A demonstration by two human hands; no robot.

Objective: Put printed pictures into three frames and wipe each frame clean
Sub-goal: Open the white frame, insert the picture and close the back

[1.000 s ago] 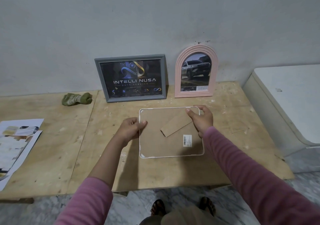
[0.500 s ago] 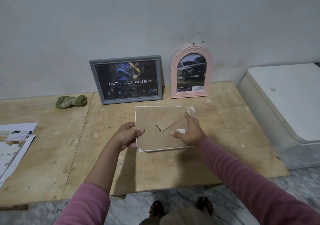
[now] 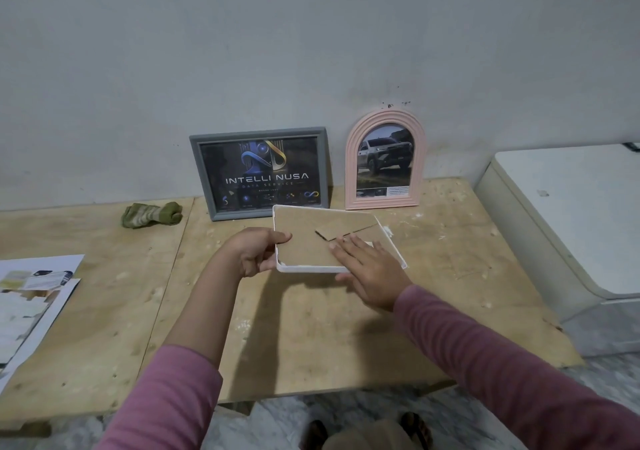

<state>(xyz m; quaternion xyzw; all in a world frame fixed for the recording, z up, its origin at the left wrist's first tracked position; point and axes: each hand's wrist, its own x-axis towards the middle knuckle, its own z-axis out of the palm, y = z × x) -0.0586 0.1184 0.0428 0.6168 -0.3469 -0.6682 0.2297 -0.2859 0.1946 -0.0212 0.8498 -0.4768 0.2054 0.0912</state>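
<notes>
Head cam: left hand [image 3: 258, 252] pinched the white frame's [image 3: 304, 269] left edge, thumb on top. Right hand [image 3: 372, 273] lay flat, fingers spread, on its brown cardboard back. Frame was face-down, tilted above the table [image 3: 311, 328]. Farther back, the grey frame [image 3: 260, 172] and pink frame [image 3: 385, 160] leaned on the wall.

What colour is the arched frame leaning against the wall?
Pale pink arched frame, seen best in the head view.

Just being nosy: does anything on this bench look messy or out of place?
Mostly tidy. White crumbs are scattered on the plywood table beside the white frame, near its chipped-looking far right corner. A crumpled green cloth lies at the back left.
</notes>
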